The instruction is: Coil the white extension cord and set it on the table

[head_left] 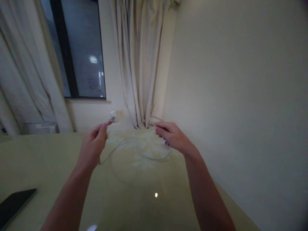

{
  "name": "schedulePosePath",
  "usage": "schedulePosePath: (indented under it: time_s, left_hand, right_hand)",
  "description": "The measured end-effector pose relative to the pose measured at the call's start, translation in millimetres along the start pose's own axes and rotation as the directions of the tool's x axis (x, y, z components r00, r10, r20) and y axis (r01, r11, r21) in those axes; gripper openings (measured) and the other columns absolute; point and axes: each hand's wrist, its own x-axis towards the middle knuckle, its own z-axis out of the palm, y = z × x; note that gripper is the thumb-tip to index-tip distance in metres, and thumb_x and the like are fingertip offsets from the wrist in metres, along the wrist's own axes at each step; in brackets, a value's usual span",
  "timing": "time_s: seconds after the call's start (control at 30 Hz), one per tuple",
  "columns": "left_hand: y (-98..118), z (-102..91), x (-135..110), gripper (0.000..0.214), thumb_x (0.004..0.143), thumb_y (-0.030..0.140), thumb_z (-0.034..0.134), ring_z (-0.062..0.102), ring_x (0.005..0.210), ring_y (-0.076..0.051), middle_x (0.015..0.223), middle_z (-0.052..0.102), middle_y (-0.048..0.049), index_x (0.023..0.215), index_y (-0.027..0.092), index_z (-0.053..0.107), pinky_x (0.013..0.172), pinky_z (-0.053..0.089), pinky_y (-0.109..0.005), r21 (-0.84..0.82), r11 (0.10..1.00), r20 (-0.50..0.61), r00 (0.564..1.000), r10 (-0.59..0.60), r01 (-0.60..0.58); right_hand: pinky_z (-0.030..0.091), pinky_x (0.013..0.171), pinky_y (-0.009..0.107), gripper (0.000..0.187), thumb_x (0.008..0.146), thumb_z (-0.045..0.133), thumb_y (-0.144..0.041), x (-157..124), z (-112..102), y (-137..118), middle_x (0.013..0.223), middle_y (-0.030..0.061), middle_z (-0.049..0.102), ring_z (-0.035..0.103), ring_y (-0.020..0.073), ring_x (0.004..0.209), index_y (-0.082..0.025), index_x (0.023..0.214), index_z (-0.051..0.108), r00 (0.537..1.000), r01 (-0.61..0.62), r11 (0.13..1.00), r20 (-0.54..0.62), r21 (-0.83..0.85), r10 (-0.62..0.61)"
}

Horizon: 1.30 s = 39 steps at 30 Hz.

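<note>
A thin white cable (149, 158) sags in a loose curve between my two hands, above the glossy table. My left hand (96, 138) is closed, with one end of the cable pinched between thumb and fingertips. Behind those fingertips is a wall socket (118, 115) with something white at its left side. My right hand (169, 133) is closed in a pinch on another part of the cable, and a light strand shows past its fingertips. Under the right palm hangs a small white piece (165, 143), perhaps a connector; its kind is unclear.
The pale green table (134, 199) reaches to the wall. A dark flat device (16, 203) lies at its left edge. Beige curtains (141, 64) hang beside a dark window (84, 48). A plain wall (235, 96) bounds the right side.
</note>
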Motion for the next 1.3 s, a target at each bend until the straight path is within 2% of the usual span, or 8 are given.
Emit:
schedulePosePath:
  time_s: [0.13, 0.3, 0.4, 0.6, 0.8, 0.93, 1.07, 1.3]
  left_hand:
    - [-1.6, 18.5, -8.5, 0.055, 0.085, 0.059, 0.068, 0.058, 0.06, -0.016, 0.068, 0.066, -0.0003, 0.116, 0.015, 0.079, 0.052, 0.04, -0.025, 0.223, 0.969, 0.107, 0.991, 0.085, -0.107]
    - [6.7, 30.7, -16.7, 0.061, 0.086, 0.06, 0.065, 0.072, 0.087, -0.024, 0.097, 0.081, -0.0075, 0.124, 0.014, 0.078, 0.08, 0.055, -0.033, 0.369, 0.912, 0.266, 0.961, 0.081, -0.179]
    - [12.3, 32.7, -22.6, 0.06, 0.094, 0.064, 0.056, 0.07, 0.084, -0.024, 0.091, 0.079, -0.0068, 0.12, 0.016, 0.08, 0.079, 0.054, -0.033, 0.367, 0.896, 0.326, 0.937, 0.129, -0.251]
    - [9.3, 34.3, -31.1, 0.052, 0.101, 0.062, 0.053, 0.061, 0.071, -0.018, 0.084, 0.076, -0.0032, 0.105, 0.019, 0.083, 0.064, 0.044, -0.027, 0.327, 0.879, 0.611, 0.787, 0.084, -0.347]
    - [7.1, 37.7, -29.9, 0.045, 0.099, 0.056, 0.06, 0.055, 0.066, -0.015, 0.072, 0.069, -0.0016, 0.083, 0.019, 0.079, 0.059, 0.039, -0.025, 0.303, 0.88, 0.679, 0.73, 0.071, -0.367]
    - [3.6, 39.0, -28.1, 0.035, 0.091, 0.052, 0.073, 0.06, 0.067, -0.014, 0.072, 0.069, -0.0017, 0.08, 0.018, 0.075, 0.061, 0.044, -0.023, 0.219, 0.944, 0.648, 0.76, 0.048, -0.246]
    - [-1.6, 39.9, -27.0, 0.046, 0.082, 0.048, 0.083, 0.069, 0.073, -0.017, 0.082, 0.076, -0.0022, 0.118, 0.022, 0.07, 0.063, 0.05, -0.024, 0.054, 0.995, 0.494, 0.868, 0.043, -0.079]
    - [6.7, 46.7, -34.5, 0.054, 0.082, 0.049, 0.084, 0.072, 0.078, -0.018, 0.093, 0.081, -0.0053, 0.128, 0.021, 0.077, 0.066, 0.054, -0.027, 0.098, 0.988, 0.375, 0.924, 0.072, -0.117]
  right_hand:
    - [0.045, 0.084, 0.033, 0.03, 0.104, 0.053, -0.016, -18.8, 35.7, -12.7, 0.103, 0.009, 0.075, 0.063, 0.0206, 0.093, -0.019, 0.12, 0.079, 0.963, 0.211, 0.856, 0.248, -0.471, -0.101]
    - [0.043, 0.089, 0.034, 0.036, 0.104, 0.051, -0.009, -27.5, 42.3, -13.3, 0.109, 0.0088, 0.073, 0.062, 0.0212, 0.098, -0.02, 0.129, 0.074, 0.923, 0.334, 0.687, 0.373, -0.646, -0.099]
    - [0.041, 0.097, 0.037, 0.034, 0.104, 0.05, -0.007, -27.2, 41.0, -14.0, 0.116, 0.0094, 0.072, 0.06, 0.0235, 0.107, -0.018, 0.128, 0.072, 0.931, 0.35, 0.648, 0.325, -0.677, -0.163]
    - [0.035, 0.108, 0.043, 0.018, 0.103, 0.061, -0.018, -24.6, 44.5, -11.1, 0.134, 0.0123, 0.062, 0.05, 0.0281, 0.126, -0.02, 0.118, 0.072, 0.927, 0.361, 0.609, 0.2, -0.706, -0.318]
    - [0.046, 0.097, 0.037, 0.022, 0.108, 0.054, -0.022, -13.7, 50.8, 13.6, 0.114, 0.0096, 0.063, 0.059, 0.0231, 0.108, -0.024, 0.119, 0.073, 0.967, 0.252, 0.728, 0.135, -0.638, -0.217]
    - [0.048, 0.11, 0.038, 0.037, 0.11, 0.044, -0.022, -13.9, 54.7, 16.1, 0.133, 0.014, 0.068, 0.062, 0.0229, 0.126, -0.017, 0.142, 0.062, 0.969, 0.234, 0.848, 0.182, -0.475, -0.166]
    - [0.041, 0.123, 0.046, 0.063, 0.102, 0.052, -0.023, -21.1, 56.7, 7.9, 0.161, 0.0209, 0.052, 0.05, 0.0287, 0.148, -0.011, 0.163, 0.041, 0.963, 0.219, 0.907, 0.231, -0.359, -0.141]
    - [0.036, 0.126, 0.057, 0.111, 0.081, 0.088, -0.046, -15.9, 76.0, 15.6, 0.163, 0.0269, 0.046, 0.044, 0.0391, 0.152, -0.008, 0.167, 0.029, 0.976, 0.196, 0.906, 0.168, -0.375, -0.141]
